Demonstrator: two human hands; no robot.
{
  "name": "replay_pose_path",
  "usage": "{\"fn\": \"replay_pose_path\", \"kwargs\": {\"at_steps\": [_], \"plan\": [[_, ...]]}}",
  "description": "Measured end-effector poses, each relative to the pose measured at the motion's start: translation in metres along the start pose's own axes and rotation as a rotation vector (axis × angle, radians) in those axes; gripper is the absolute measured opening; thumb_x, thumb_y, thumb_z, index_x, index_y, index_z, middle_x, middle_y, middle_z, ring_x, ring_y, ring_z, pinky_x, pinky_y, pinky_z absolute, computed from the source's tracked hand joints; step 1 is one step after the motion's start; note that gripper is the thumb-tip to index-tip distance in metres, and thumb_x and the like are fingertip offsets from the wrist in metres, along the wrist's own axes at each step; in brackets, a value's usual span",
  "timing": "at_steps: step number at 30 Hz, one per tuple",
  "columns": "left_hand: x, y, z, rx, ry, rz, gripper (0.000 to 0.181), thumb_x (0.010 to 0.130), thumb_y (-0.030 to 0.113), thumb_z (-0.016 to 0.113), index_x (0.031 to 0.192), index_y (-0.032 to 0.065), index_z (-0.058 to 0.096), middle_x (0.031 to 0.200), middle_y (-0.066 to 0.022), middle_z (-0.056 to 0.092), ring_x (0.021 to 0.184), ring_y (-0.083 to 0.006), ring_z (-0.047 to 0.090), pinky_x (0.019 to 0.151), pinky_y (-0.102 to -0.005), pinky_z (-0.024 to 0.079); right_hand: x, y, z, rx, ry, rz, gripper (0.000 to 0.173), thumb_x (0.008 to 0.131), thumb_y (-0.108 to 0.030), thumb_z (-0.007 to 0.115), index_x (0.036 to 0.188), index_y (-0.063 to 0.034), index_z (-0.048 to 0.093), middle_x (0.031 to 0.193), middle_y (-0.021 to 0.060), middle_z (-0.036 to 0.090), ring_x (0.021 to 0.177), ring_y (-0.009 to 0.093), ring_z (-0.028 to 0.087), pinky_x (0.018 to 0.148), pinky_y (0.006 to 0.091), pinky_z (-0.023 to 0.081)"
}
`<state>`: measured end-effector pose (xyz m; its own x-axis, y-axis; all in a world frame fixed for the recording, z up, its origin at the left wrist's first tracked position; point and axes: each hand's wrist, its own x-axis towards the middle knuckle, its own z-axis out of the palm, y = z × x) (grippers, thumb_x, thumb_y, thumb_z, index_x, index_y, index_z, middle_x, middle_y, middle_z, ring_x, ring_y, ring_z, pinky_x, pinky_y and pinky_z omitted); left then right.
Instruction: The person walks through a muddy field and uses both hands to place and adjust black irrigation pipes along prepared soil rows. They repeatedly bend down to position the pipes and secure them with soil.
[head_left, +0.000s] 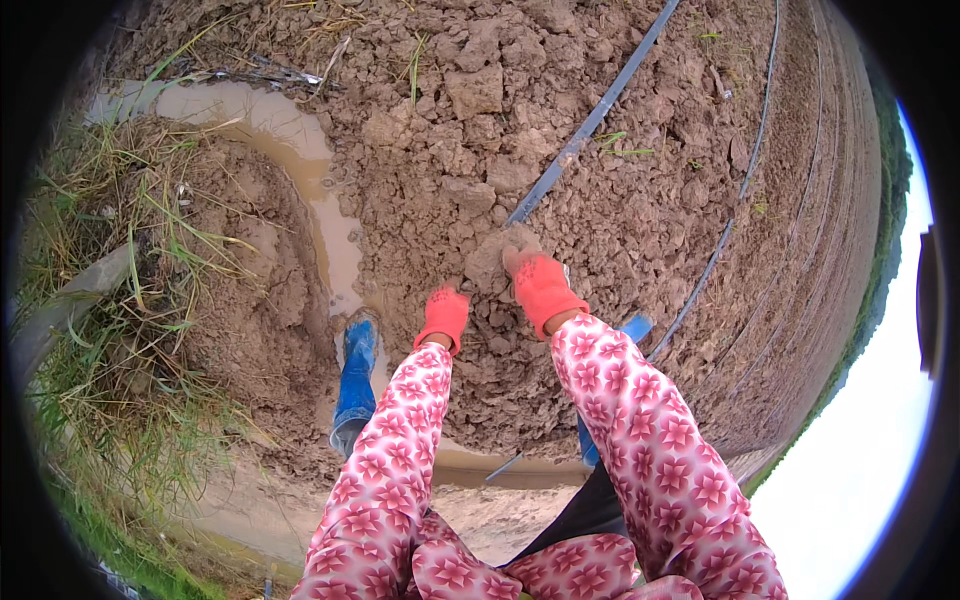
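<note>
My right hand (538, 285), in a red knit glove with muddy fingers, reaches down onto a wet clod of soil (489, 264). Its fingertips touch the clod's right side; whether they grip it is not plain. Just beyond that clod, the near visible end of a flat grey drip tape (559, 166) meets the soil. My left hand (444, 313), gloved the same way, is low over the crumbly soil to the left of the clod. Its fingers point down and away, so their tips are hidden.
Muddy water fills a curved furrow (330, 217) on the left, where one blue rubber boot (358, 367) stands. My right arm partly hides the other boot (587, 442). Grass (172, 322) and a thick pipe (71, 304) lie far left. Another drip line (705, 281) runs along the right.
</note>
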<state>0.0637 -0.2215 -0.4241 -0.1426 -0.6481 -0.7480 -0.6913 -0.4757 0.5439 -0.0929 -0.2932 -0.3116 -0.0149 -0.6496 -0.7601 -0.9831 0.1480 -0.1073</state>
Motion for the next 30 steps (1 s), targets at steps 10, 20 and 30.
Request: {"fn": "replay_pose_path", "kwargs": {"at_steps": [10, 20, 30], "plan": [[0.000, 0.002, -0.036, 0.059, 0.031, 0.015, 0.045, 0.076, 0.038, 0.060, 0.101, 0.0008, 0.059, 0.100, -0.0218, 0.060, 0.096, -0.0324, 0.057, 0.080, -0.0389, 0.044, 0.014, -0.004, -0.002, 0.299, -0.021, 0.234, 0.040, 0.084, -0.031, 0.043, 0.118, -0.0090, 0.046, 0.108, 0.0227, 0.055, 0.099, 0.038, 0.054, 0.083, 0.0410, 0.044], [-0.026, 0.108, -0.043, -0.272, 0.072, -0.044, 0.076, 0.071, 0.053, 0.063, 0.116, -0.0054, 0.043, 0.103, -0.0302, 0.054, 0.097, -0.0422, 0.053, 0.079, -0.0425, 0.043, 0.022, 0.027, 0.037, 0.517, 0.093, 0.137, 0.032, 0.087, -0.029, 0.041, 0.110, -0.0081, 0.050, 0.107, 0.0204, 0.056, 0.097, 0.037, 0.054, 0.080, 0.0395, 0.045], [0.000, 0.103, -0.027, 0.049, 0.063, -0.016, 0.050, 0.067, 0.029, 0.067, 0.100, -0.0044, 0.051, 0.097, -0.0251, 0.057, 0.091, -0.0401, 0.054, 0.076, -0.0427, 0.045, 0.023, 0.032, 0.034, 0.465, 0.042, 0.195, 0.035, 0.085, -0.028, 0.039, 0.104, -0.0046, 0.056, 0.106, 0.0180, 0.058, 0.101, 0.035, 0.054, 0.082, 0.0398, 0.045]]}}
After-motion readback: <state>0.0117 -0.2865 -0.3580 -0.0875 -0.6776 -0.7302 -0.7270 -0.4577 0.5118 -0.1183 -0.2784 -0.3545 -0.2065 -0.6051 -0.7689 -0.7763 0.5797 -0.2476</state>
